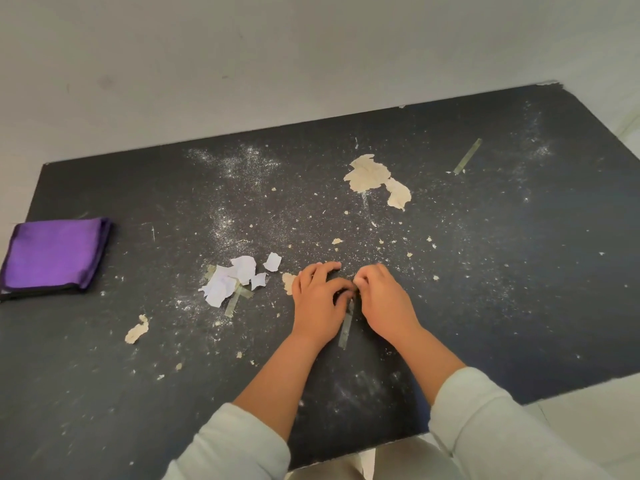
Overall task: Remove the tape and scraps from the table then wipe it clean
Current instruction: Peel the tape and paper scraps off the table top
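Dusty black table (519,306), purple cloth (55,256), white paper scraps (235,277), beige scraps (372,176), tape strips (467,156)
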